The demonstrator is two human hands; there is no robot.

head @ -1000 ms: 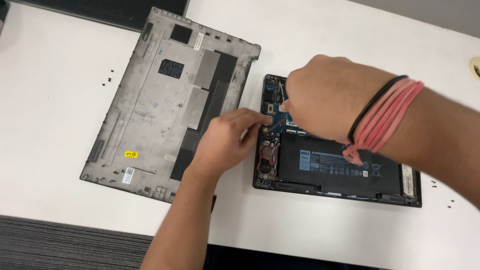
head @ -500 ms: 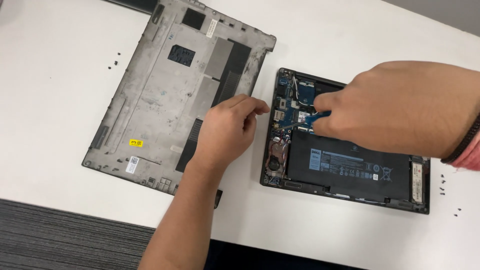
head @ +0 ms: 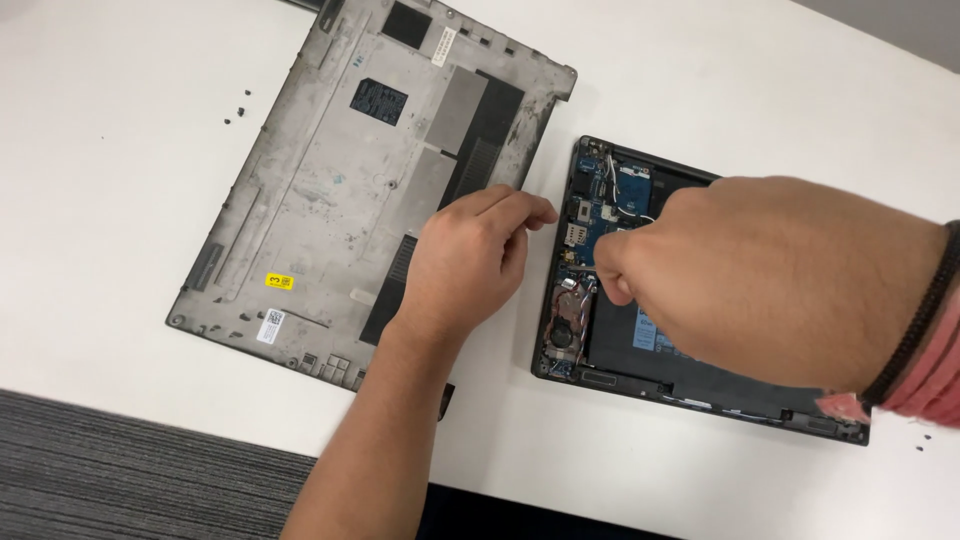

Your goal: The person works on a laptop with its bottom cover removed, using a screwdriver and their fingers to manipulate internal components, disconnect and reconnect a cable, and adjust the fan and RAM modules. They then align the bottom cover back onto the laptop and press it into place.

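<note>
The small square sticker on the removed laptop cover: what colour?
Yellow sticker on the grey cover, head view.

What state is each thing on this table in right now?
Laptop: open underneath, circuit board and battery exposed.
Bottom cover: taken off, lying inside-up beside the laptop.
Small screws: loose on the white table.
Left hand: fingers curled, over the cover's edge, holding nothing visible.
Right hand: fingertips pinched over the board; what they pinch is hidden.
</note>
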